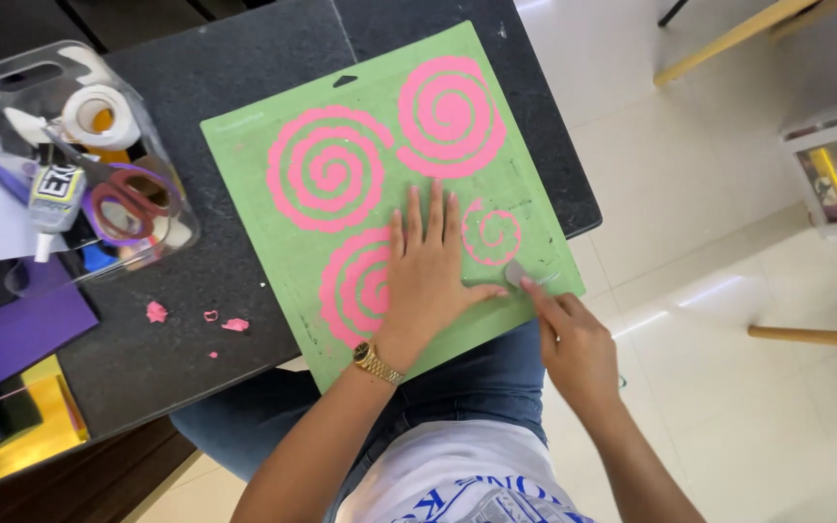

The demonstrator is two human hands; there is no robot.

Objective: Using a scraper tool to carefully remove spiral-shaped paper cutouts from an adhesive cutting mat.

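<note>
On the green cutting mat [244, 136], the left hand [428, 271] presses flat, fingers spread, while the right hand [573, 339] pinches a small grey scraper [515, 274] beside the smallest pink spiral [492, 232]; lifting the spiral appears to call for a shallow blade angle.

A small glue tube with a black-and-white label [55, 189] is lying in the clear plastic organiser box [162, 160] — upper left of the frame.

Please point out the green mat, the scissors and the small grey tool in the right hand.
Mat [244, 145]: head view, bare upper left corner.
Scissors [133, 205]: head view, purple handle loops.
Tool [514, 273]: head view, flat blade by the fingertips.
</note>
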